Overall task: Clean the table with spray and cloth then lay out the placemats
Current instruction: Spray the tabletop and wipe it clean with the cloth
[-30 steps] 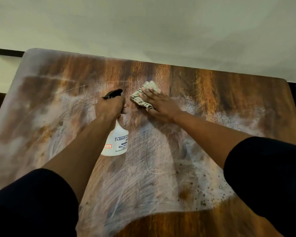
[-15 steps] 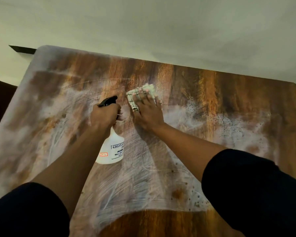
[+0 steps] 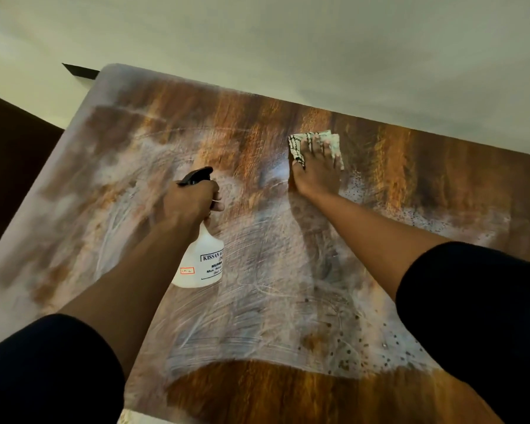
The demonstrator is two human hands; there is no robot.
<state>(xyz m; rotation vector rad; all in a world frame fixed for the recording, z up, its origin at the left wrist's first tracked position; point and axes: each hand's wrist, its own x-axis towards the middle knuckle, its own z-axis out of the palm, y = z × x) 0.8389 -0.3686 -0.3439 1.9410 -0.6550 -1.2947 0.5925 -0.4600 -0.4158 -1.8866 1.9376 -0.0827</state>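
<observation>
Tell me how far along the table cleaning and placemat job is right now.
Done: spray is down, with pale wiped streaks across much of the table. In hand: the right hand presses the cloth flat near the far edge, while the left hand grips the spray bottle. Left: unwiped droplets at the right, and no placemats are in view.

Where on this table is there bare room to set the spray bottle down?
Bare wood lies along the near edge of the table, left of the left hand gripping the spray bottle, and right of the right hand pressing the cloth. Between the hands is tighter.
</observation>
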